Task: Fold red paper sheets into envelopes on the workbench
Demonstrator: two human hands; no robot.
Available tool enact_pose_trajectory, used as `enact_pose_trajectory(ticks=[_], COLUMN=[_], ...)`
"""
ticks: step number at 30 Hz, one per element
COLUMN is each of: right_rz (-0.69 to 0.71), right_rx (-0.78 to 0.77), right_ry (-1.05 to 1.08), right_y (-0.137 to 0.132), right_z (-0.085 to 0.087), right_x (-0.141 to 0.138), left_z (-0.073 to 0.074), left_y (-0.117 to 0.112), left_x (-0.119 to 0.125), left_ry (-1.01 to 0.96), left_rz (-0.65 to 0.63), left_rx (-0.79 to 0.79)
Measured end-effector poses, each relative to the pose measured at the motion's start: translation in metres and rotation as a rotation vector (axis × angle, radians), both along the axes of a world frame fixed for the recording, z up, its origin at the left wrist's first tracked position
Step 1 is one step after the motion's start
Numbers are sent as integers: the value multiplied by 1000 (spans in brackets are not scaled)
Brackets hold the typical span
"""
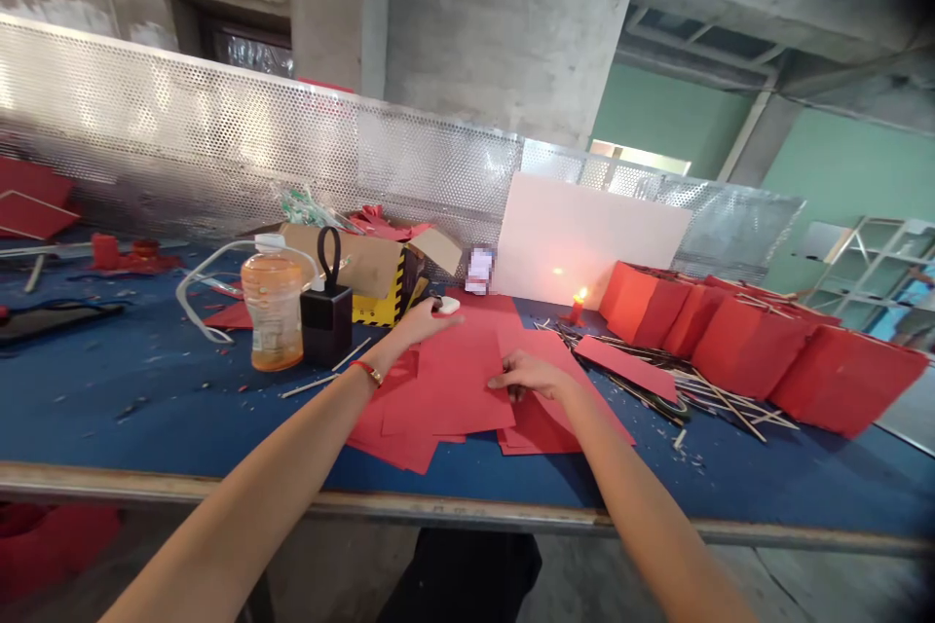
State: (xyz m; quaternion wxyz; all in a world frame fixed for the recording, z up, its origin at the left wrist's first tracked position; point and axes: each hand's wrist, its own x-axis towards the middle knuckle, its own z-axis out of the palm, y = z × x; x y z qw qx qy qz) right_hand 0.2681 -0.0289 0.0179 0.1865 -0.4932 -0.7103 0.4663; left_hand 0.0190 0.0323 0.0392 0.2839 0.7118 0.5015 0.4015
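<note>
My left hand is at the far left edge of a red paper sheet, thumb stretched out to the right. Its bent fingers are on a small white object, whose kind I cannot make out. At the sheet's right edge, my right hand pinches the paper between thumb and curled fingers. More red sheets lie overlapping beneath and beside it. A lit red candle stands beyond my right hand.
Left are an orange-tinted bottle with a tube, a black power bank and an open cardboard box. Thin sticks and red paper boxes lie right. A white board leans behind. The table's front edge is near.
</note>
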Motion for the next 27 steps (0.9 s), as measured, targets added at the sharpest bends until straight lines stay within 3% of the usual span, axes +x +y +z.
enact_pose_trajectory(ticks=[2,4,8,10,14,18,20,25,27], right_rz=[83,87,-123,-155,-81,-50,-53,-52,-67], right_rx=[83,263,566,532,313,325,345,478,516], right_ry=[-29,-64,-253,-368,-475,-468,-465,-435,-423], right_y=[-3,-3,10,17,21,23,26,36,39], right_z=[1,3,1,-2,-7,-11,-13,-22,-25], right_x=[-5,-3,19,31,48,53,54,58,59], left_z=[0,1,5,7,5,2,0,-6,-6], left_y=[2,3,-1,-4,-11,-14,-12,-7,-10], left_x=[-6,-11,-21,-23,-18,-6,-3,-2,-3], left_ry=[335,558,752,783,836,819,787,733,740], left_rz=[14,8,55,73,140,136,50,-375,-442], left_rx=[114,118,71,81,248,299,273,74,24])
